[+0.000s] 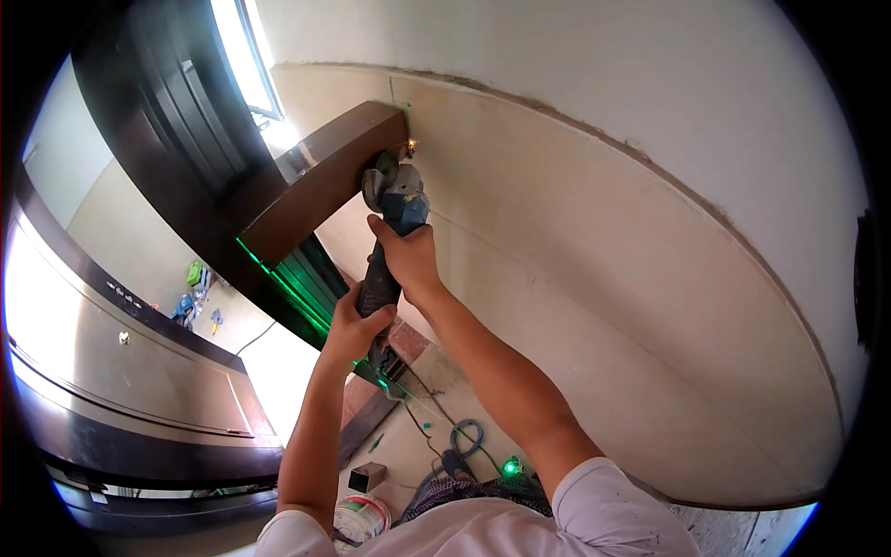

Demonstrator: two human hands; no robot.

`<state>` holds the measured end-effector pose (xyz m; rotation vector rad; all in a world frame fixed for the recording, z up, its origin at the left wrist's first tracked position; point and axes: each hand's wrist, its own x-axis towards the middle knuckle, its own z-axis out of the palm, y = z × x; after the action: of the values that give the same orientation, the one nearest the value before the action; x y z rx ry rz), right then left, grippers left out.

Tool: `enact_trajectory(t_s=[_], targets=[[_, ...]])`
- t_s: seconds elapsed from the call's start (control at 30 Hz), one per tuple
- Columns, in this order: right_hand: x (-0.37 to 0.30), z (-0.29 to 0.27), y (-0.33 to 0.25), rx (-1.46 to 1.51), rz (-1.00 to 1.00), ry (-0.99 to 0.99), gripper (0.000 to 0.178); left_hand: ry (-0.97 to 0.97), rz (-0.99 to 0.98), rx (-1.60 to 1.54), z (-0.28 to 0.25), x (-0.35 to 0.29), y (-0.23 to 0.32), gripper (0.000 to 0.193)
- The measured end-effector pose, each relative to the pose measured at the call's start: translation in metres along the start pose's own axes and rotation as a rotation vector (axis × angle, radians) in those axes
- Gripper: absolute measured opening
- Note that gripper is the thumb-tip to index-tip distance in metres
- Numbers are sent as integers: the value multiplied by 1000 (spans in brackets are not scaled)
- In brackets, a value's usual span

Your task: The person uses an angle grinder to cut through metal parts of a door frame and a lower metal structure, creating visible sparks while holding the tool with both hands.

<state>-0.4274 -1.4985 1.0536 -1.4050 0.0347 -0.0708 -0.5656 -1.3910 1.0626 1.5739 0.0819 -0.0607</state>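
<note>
We've got both hands on the angle grinder (404, 212). It's up in front of us, head end at the brown beam (320, 181), near where the beam meets the beige wall (594, 306). Left hand (355, 327) is wrapped around the rear of the body; right hand (410, 260) is clamped farther forward, just behind the head. Fingers on the far side are mostly hidden, but both grips look closed on the tool. We see a small orange glow (412, 146) at the beam's wall end, just beyond the head. Can't tell from this angle whether the disc touches the beam.

Bright green light runs along the dark frame (200, 209) below the beam. Under us on the floor: blue hose coil (479, 433), square tube piece (368, 477), white bucket (360, 522) at lower left, and a green lamp (512, 467) just right of our feet.
</note>
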Motion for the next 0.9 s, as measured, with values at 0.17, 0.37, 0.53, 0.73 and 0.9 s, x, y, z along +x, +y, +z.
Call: enact_trajectory(t_s=[0.17,0.37,0.53,0.73,0.9], targets=[[5,-3,-5,9,6,0,41,-42,8,-29,0,14,5,37],[-8,1,5,13,-11,-5,41,-20,1,8,-6,8,-18,38],[8,0,-4,14,-9,11,41,-23,27,-53,3,19,-3,41],[-1,3,2,14,-23,-3,42,7,55,-28,-3,6,-13,40],[13,1,-8,17,-13,10,42,-35,34,-59,2,19,2,37]])
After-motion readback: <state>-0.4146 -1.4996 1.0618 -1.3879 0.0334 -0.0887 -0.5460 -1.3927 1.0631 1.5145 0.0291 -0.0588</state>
